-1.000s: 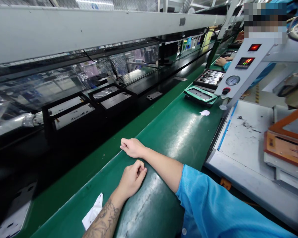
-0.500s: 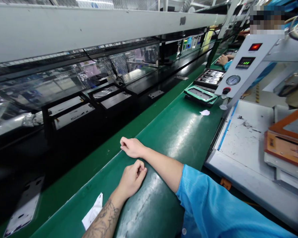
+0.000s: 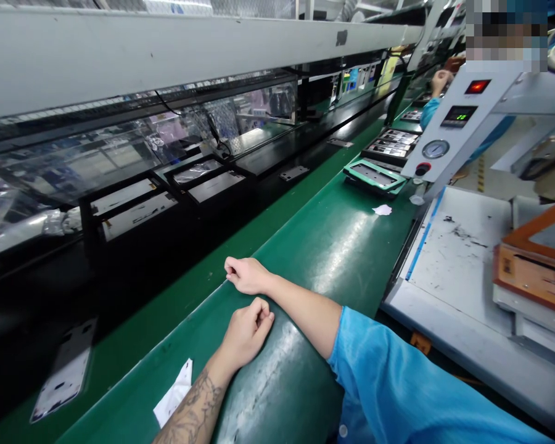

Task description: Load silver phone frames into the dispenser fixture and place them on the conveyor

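Green tabletop (image 3: 337, 246) under both hands: L hand (image 3: 247, 333) w/ fingers curled in, loose fist; R hand (image 3: 247, 275) just ahead at tabletop edge, fingers also curled closed. White scrap (image 3: 173, 394) on tabletop, right by L forearm (image 3: 198, 401). White panel w/ dark spots (image 3: 65, 373) past edge, lower L. Green-framed piece (image 3: 374, 176) farther up, nr control box (image 3: 457, 139).

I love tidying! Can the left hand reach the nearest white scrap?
Probably yes: the left hand seems empty, and the white scrap lies beside its forearm, with nothing else seen in the way.
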Demonstrator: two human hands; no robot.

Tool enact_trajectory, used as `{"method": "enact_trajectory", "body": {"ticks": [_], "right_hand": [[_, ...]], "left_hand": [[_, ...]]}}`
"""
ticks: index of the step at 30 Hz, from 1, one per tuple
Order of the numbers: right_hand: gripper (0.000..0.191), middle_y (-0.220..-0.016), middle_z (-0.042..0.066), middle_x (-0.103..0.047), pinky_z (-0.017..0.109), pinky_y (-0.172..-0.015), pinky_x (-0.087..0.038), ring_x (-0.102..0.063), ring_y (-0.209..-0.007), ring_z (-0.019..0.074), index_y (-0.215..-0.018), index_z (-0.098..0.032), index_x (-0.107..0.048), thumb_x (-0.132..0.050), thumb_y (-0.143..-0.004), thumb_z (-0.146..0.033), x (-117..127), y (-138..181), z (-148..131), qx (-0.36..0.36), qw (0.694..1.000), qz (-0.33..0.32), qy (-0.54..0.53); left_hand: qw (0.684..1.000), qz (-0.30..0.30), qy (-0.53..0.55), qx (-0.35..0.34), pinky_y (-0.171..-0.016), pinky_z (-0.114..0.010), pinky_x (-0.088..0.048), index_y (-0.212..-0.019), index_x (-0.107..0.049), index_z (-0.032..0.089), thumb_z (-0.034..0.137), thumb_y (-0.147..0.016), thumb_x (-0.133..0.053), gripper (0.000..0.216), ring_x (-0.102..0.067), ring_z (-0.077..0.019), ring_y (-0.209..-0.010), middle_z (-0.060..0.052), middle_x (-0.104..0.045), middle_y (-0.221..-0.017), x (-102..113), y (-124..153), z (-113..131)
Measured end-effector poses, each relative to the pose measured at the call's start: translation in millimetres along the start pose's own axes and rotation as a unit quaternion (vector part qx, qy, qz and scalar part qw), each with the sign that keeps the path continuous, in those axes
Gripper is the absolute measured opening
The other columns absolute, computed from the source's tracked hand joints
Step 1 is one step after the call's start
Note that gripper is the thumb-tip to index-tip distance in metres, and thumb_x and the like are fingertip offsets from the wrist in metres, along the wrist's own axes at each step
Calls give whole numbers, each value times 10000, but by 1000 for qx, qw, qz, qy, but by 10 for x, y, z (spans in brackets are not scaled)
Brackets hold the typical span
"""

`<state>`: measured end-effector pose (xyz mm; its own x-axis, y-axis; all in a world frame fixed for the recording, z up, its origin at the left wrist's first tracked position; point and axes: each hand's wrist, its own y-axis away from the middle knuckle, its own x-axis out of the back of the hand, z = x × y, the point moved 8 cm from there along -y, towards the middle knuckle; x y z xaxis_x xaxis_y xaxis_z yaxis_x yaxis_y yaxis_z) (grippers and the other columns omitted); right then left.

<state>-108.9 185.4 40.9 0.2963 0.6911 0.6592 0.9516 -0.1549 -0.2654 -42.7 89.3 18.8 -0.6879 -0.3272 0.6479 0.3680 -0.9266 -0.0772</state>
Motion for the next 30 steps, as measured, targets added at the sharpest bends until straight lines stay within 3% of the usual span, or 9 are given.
{"method": "enact_trajectory", "body": {"ticks": [5,11,18,30], "right_hand": [[286,-641,-66,-483,246,-607,-259,-409,-589,111,-799,-212,-477,-638,-979,-365,32,-1,-6,-8,1000,22,9],[89,-829,-52,-621,240,-654,-301,-538,-700,118,-975,-239,-521,-609,-983,-247,26,-2,-28,9,1000,14,-10],[106,-736,-62,-548,246,-621,-267,-465,-635,119,-947,-235,-496,-598,-976,-236,29,2,-18,-1,1000,7,2],[125,-759,-57,-596,245,-638,-268,-515,-671,117,-891,-227,-509,-603,-966,-193,11,1,-14,-12,1000,-10,-1]], "left_hand": [[1000,0,3,-1,-594,-270,-337,-849,-484,230,346,-980,-479,175,-476,-131,-569,50,-531,-663,9,3,9],[1000,-1,3,-1,-590,-270,-332,-842,-482,230,345,-980,-483,180,-473,-130,-562,53,-523,-651,0,4,10],[1000,-7,4,1,-602,-273,-336,-848,-483,228,359,-985,-474,190,-475,-130,-577,49,-529,-666,-9,4,-1],[1000,-4,-1,-2,-604,-275,-333,-841,-478,226,357,-986,-470,196,-471,-128,-579,48,-528,-671,-8,-8,5]]}}
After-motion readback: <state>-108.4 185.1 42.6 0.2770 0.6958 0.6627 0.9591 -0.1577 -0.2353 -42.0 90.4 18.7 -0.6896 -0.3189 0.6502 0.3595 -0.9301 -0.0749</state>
